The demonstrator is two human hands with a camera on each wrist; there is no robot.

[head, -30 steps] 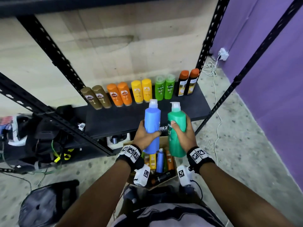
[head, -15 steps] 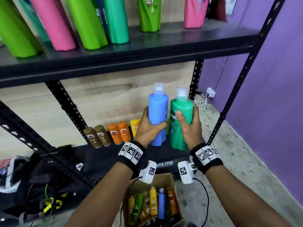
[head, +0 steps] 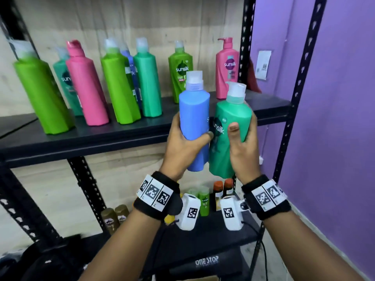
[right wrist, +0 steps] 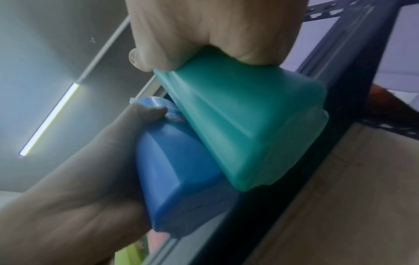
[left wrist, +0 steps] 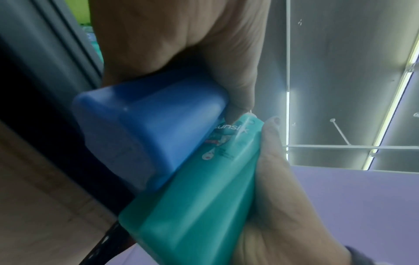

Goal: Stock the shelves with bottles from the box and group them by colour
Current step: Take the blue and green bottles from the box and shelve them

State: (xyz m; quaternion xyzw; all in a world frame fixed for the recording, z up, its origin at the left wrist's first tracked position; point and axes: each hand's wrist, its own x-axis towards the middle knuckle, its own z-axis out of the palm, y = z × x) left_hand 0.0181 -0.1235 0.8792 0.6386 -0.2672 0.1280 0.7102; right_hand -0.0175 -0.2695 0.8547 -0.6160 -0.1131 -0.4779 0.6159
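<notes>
The left hand (head: 182,147) is grasping the blue bottle (head: 193,118) and the right hand (head: 243,151) the teal bottle (head: 229,138), both upright, touching, just before the upper shelf (head: 101,138). Advised: seat each base flat beside its matching colour, avoiding the bottles standing there.

Tall blue plastic bottle (head: 193,122), smooth, satin sheen, translucent plastic cap. Teal-green plastic pump bottle (head: 229,138), smooth, glossy printed label. Dark shelf board (head: 121,136), matt, smooth. Black perforated metal uprights (head: 284,138), painted, semi-matt. Back panel (head: 142,21) pale wood-grain. Purple wall (head: 345,118) matt painted. Black cloth wristbands (head: 174,183), paper-like printed markers.
</notes>
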